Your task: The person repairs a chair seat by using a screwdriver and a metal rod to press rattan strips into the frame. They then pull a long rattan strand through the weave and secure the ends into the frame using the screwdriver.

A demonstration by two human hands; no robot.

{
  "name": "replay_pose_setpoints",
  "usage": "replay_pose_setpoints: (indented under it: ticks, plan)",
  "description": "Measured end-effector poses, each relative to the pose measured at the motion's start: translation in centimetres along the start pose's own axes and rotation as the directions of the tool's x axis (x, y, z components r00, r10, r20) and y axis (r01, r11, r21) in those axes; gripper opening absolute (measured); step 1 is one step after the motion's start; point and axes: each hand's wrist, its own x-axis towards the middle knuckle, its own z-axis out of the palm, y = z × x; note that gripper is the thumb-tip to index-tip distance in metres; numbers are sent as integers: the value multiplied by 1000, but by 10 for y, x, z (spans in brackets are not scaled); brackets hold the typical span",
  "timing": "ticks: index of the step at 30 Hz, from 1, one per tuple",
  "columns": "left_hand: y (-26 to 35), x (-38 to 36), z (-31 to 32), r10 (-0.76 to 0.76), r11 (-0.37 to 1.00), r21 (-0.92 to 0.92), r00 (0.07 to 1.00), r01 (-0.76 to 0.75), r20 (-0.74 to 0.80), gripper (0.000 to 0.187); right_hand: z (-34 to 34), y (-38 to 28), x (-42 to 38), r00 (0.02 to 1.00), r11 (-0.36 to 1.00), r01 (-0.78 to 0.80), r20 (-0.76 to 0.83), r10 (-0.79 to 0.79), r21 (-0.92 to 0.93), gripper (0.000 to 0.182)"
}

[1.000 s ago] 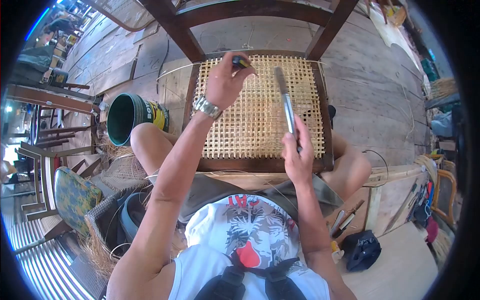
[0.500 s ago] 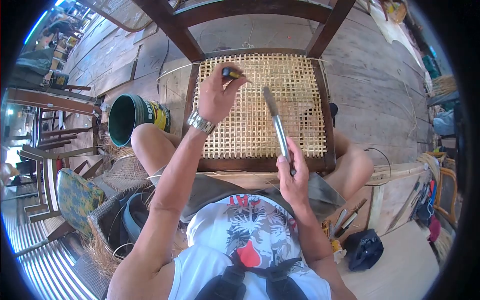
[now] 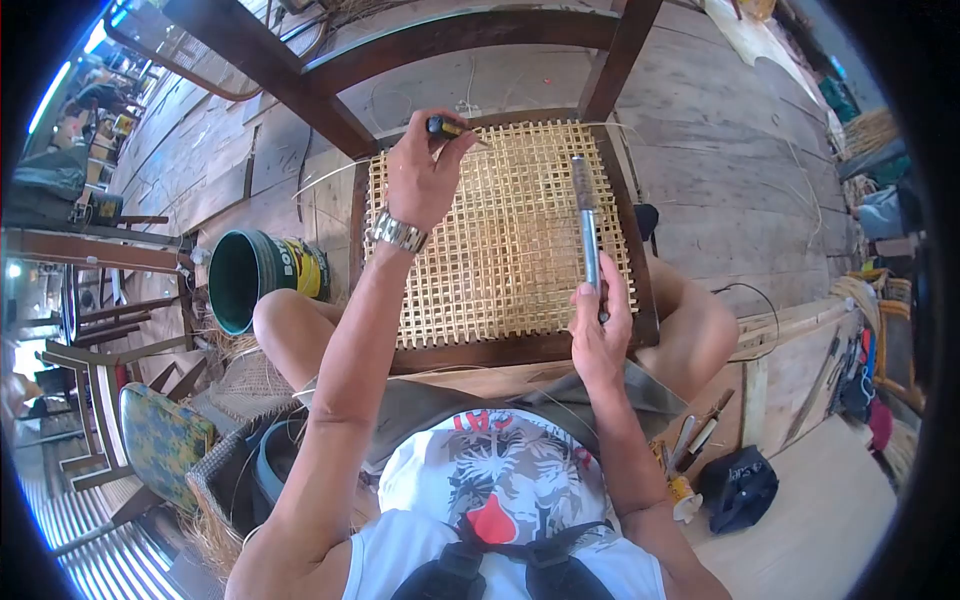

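My left hand (image 3: 425, 180), with a metal watch on the wrist, is closed around a short screwdriver-like tool (image 3: 446, 127) with a black and yellow handle. Its thin tip points right, above the far left part of the woven cane seat (image 3: 500, 240). My right hand (image 3: 603, 325) grips the lower end of a long metal bar-like tool (image 3: 588, 235). That tool has a silver shaft and a rough brown far end, and is held over the right side of the seat. The wooden chair frame (image 3: 460, 355) lies between my legs.
A dark green bucket (image 3: 232, 282) lies tipped beside my left knee. Loose cane strands (image 3: 330, 178) stick out at the seat's far corners. At right are several hand tools (image 3: 700, 440) and a black pouch (image 3: 738, 490). A patterned cushion (image 3: 165, 440) is at left.
My right hand has moved right with the metal tool, which now points more straight away from me. My left hand still holds its tool, slightly farther left and up. The whole view has shifted.
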Motion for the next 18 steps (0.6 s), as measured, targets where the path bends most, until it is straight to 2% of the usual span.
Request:
replay_pose_setpoints:
  ticks: [1, 2, 3, 4, 5, 7, 8, 10, 11, 14, 16, 18]
  plan:
    - [1, 3, 3, -12, 1000, 16, 1000, 12, 18, 29, 2, 1, 1, 1000, 1000, -7, -7, 7, 2, 46]
    - [3, 5, 5, -32, 995, 93, 999, 28, 34, 29, 4, 0, 0, 995, 995, 65, 74, -60, -72, 45]
    - [1, 6, 9, -31, 996, 91, 999, 27, 42, 29, 7, -3, 0, 980, 980, 144, 158, -122, -139, 45]
    - [-3, 7, 13, -1, 998, 59, 999, -2, 49, 29, 9, -16, -3, 964, 993, 63, 265, -34, -101, 43]
    - [-7, 8, 17, 29, 999, 28, 998, -30, 53, 28, 15, -12, -5, 951, 992, 89, 305, -57, -91, 43]
    - [-15, 8, 23, 36, 999, 31, 996, -38, 76, 28, 21, -12, -9, 908, 985, 71, 418, 0, -156, 42]
    - [-18, 7, 26, 43, 998, 35, 995, -46, 89, 27, 25, -14, -9, 911, 986, 69, 412, 1, -154, 42]
    - [-19, 9, 26, 80, 995, 60, 994, -85, 77, 27, 34, -18, -7, 861, 982, 124, 507, -35, -144, 45]
    - [-19, 10, 27, 113, 989, 86, 992, -118, 63, 27, 38, -19, -6, 867, 982, 121, 498, -35, -141, 45]
    - [-16, 14, 22, 58, 998, -21, 997, -57, 48, 28, 40, -21, -2, 881, 977, 166, 466, -86, -134, 43]
    - [-20, 14, 18, 15, 990, -140, 999, -9, 47, 28, 35, -16, 1, 950, 992, 112, 299, -89, -60, 44]
    - [-19, 11, 19, 20, 998, -67, 997, -15, 79, 28, 28, -5, 11, 987, 1000, 28, 161, -28, 6, 42]
